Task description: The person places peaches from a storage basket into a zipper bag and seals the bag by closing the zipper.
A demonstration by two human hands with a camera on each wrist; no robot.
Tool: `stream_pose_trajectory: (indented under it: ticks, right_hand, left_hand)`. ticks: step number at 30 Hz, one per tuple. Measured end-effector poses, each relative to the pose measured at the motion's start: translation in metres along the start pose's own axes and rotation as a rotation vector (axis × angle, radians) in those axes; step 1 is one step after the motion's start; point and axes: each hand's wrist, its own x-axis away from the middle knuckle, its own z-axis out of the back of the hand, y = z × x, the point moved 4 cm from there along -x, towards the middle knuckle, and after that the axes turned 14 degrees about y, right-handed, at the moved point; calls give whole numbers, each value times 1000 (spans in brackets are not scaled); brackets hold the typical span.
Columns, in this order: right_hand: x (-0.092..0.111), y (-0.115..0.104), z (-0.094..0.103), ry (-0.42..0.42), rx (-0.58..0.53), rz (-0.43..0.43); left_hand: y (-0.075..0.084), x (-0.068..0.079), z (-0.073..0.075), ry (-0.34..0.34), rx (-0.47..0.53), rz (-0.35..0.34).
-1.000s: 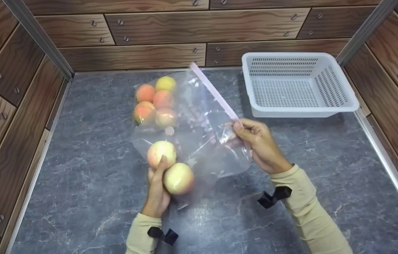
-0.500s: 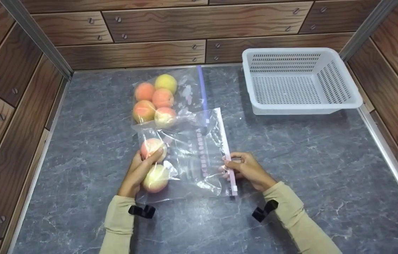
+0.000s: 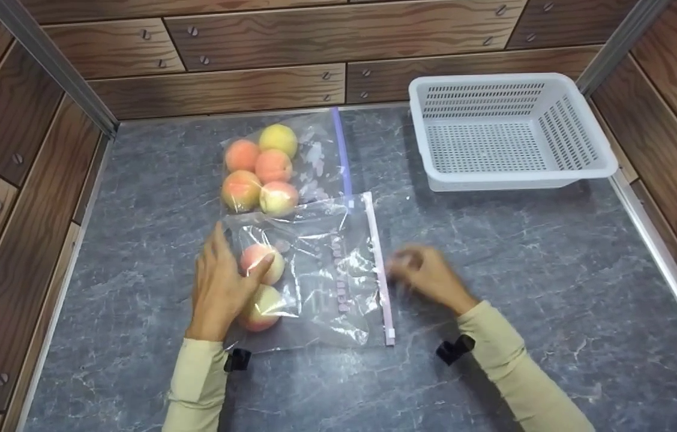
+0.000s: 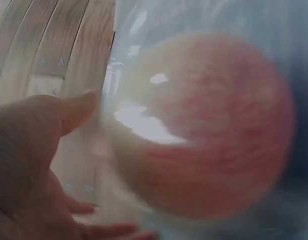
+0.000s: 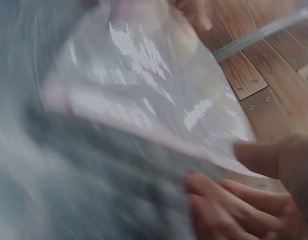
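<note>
right hand [image 3: 425, 275] blurred, perhaps loosely curled, beside bag [image 3: 326, 276]

My left hand [image 3: 218, 288] and right hand [image 3: 425, 277] flank the clear zip bag with two peaches [image 3: 314, 270]. Behind it, touching, lies a second clear bag of five peaches [image 3: 281, 159]; the white perforated plastic basket [image 3: 512, 177] blocks the far right. Bare grey marble tabletop [image 3: 524, 252] lies between.
</note>
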Motion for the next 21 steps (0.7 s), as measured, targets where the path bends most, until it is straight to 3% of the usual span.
stream_pose_trajectory:
  ticks: [3,4,5,7,11,13,21]
  right_hand:
    - [-28,-28,39,391,240,359]
    - [-37,-33,50,493,312,429]
    - [-46,-36,58,543,368,473]
    - [-64,-34,70,548,466,499]
    - [-81,-17,78,413,617,454]
    - [-82,-10,79,400,631,456]
    - [-73,-3,75,506,557,497]
  left_hand:
    - [24,-14,-6,43,-119,-233]
    - [29,-18,-12,41,-169,-294]
    - [33,-22,-19,32,-213,-338]
    - [36,-27,-34,12,-310,-380]
    - [29,-28,-54,-54,-373,-340]
    - [26,-28,-58,-74,-371,-323]
    - [22,-28,-59,-92,-330,-314]
